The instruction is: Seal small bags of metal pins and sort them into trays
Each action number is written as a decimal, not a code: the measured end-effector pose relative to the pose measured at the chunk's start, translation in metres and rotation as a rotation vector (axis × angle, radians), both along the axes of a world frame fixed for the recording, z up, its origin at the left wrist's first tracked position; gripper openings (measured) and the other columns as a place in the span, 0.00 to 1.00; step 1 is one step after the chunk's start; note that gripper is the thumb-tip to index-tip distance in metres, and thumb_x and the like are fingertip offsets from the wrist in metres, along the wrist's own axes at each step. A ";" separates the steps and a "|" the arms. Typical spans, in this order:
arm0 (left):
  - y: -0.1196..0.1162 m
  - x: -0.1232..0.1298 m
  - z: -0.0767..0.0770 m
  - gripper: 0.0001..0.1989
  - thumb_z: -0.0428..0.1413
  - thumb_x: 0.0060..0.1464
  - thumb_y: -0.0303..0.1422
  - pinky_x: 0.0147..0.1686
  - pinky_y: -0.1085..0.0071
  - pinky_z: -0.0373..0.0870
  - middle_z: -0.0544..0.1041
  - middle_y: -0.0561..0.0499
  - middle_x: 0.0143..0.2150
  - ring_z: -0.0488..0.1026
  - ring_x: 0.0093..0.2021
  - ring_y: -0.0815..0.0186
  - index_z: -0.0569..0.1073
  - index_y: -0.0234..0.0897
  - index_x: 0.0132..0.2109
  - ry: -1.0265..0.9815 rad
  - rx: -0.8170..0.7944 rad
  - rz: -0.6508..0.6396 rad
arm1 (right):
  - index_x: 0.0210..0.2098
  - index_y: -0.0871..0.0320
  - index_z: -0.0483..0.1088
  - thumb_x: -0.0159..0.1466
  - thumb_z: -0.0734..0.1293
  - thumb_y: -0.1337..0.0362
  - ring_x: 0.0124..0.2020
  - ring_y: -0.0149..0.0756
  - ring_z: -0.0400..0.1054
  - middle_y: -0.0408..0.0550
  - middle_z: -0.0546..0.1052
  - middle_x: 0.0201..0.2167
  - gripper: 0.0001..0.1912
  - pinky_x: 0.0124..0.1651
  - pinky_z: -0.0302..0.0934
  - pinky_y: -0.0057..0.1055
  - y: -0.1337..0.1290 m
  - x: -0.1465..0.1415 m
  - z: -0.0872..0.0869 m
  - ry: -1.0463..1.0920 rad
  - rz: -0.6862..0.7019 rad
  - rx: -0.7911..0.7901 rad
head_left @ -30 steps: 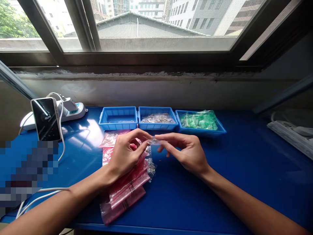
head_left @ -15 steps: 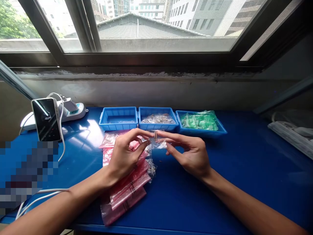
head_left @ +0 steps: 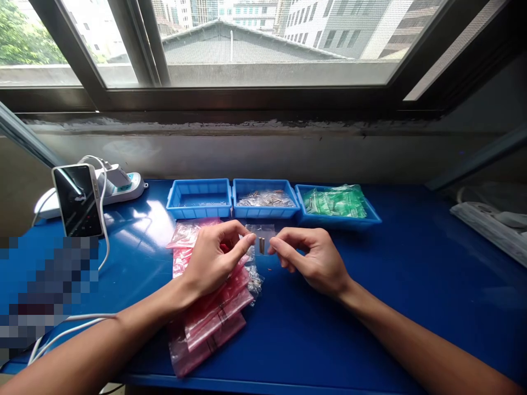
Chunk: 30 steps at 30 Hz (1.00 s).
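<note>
Between my hands is a small clear plastic bag (head_left: 265, 230) with a pair of thin metal pins (head_left: 262, 246) inside. My left hand (head_left: 220, 255) pinches the bag's left edge between thumb and fingertips. At the right edge, my right hand (head_left: 313, 255) has thumb and forefinger pressed together on the plastic. Under my left hand and wrist lies a stack of pink plastic bags (head_left: 218, 329), partly hidden. Just right of that stack, clear bags of small metal parts (head_left: 254, 282) rest on the blue table.
Three blue trays stand in a row behind my hands: the left tray (head_left: 200, 211) holds little, the middle tray (head_left: 265, 211) loose metal parts, the right tray (head_left: 340, 220) green bags (head_left: 335, 202). A phone (head_left: 78, 200) leans by a power strip (head_left: 134, 186) with white cables.
The bag, earlier bunched up at its lower edge, now hangs flatter and lower. My right fingers have come down from the top and closed on its right edge; my left fingers have pinched together.
</note>
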<state>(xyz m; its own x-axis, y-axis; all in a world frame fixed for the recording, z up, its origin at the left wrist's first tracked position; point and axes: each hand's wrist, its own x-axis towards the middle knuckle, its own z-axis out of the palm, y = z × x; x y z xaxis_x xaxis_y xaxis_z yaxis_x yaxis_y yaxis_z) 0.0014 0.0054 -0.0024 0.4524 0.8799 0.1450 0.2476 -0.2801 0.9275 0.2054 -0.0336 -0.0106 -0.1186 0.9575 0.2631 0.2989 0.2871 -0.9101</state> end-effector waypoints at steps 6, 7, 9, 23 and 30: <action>0.001 0.000 0.000 0.17 0.59 0.64 0.41 0.24 0.73 0.61 0.78 0.49 0.26 0.69 0.24 0.68 0.79 0.32 0.33 0.014 -0.005 -0.008 | 0.25 0.60 0.77 0.68 0.69 0.62 0.16 0.27 0.67 0.41 0.75 0.17 0.16 0.21 0.62 0.22 0.000 0.000 -0.001 0.019 0.023 -0.030; 0.001 0.000 0.000 0.17 0.59 0.64 0.41 0.24 0.73 0.61 0.78 0.49 0.26 0.68 0.24 0.68 0.79 0.32 0.33 0.012 -0.006 -0.004 | 0.25 0.60 0.77 0.68 0.69 0.62 0.16 0.27 0.67 0.41 0.75 0.17 0.16 0.21 0.62 0.22 0.001 0.000 0.000 0.020 0.020 -0.026; 0.001 0.000 -0.001 0.16 0.59 0.64 0.40 0.23 0.73 0.60 0.78 0.49 0.26 0.68 0.23 0.68 0.80 0.32 0.34 0.012 -0.003 0.005 | 0.26 0.60 0.79 0.68 0.69 0.62 0.16 0.27 0.67 0.41 0.74 0.17 0.15 0.21 0.62 0.22 0.001 -0.001 0.001 0.022 0.003 -0.019; 0.001 -0.001 -0.003 0.10 0.59 0.64 0.24 0.45 0.70 0.79 0.86 0.48 0.46 0.83 0.47 0.62 0.83 0.37 0.48 -0.175 0.146 0.030 | 0.49 0.51 0.84 0.65 0.72 0.69 0.38 0.46 0.84 0.50 0.86 0.48 0.14 0.26 0.75 0.30 0.000 0.001 -0.012 0.066 -0.105 0.123; 0.001 -0.002 -0.004 0.10 0.59 0.63 0.23 0.45 0.69 0.78 0.86 0.48 0.46 0.83 0.45 0.63 0.83 0.37 0.48 -0.175 0.192 0.030 | 0.49 0.51 0.84 0.66 0.72 0.69 0.41 0.46 0.84 0.49 0.85 0.49 0.14 0.29 0.76 0.31 0.001 0.002 -0.011 0.048 -0.114 0.171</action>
